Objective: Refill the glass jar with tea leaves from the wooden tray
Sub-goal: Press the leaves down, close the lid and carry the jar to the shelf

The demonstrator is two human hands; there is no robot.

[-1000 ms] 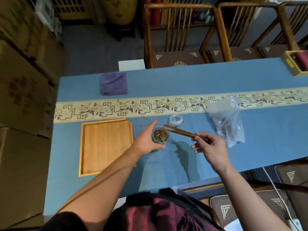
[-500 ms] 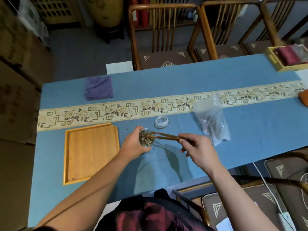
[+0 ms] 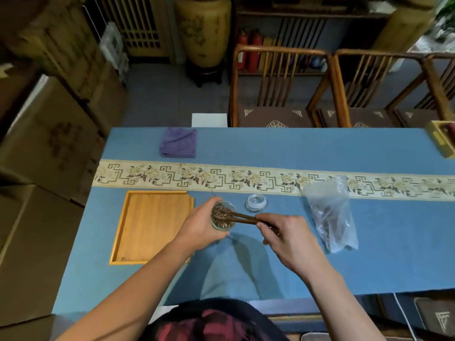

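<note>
Jar (image 3: 223, 216) gripped (left fingers (image 3: 213, 201) curled).

Table (image 3: 283, 146) w/ blue cloth, cream floral runner (image 3: 172, 175) across the middle. Far side: wooden slat-back armchairs (image 3: 278, 77) w/ brown embroidered cushions, side by side. Behind them, tall yellow ceramic vase (image 3: 203, 30) on dark stand; 2 red fire extinguishers (image 3: 250, 50) just right of it. Lattice wood panel (image 3: 138, 23) back left. Stacked cardboard boxes (image 3: 44, 148) along left side. Grey floor (image 3: 172, 99). Dim indoor light.
</note>
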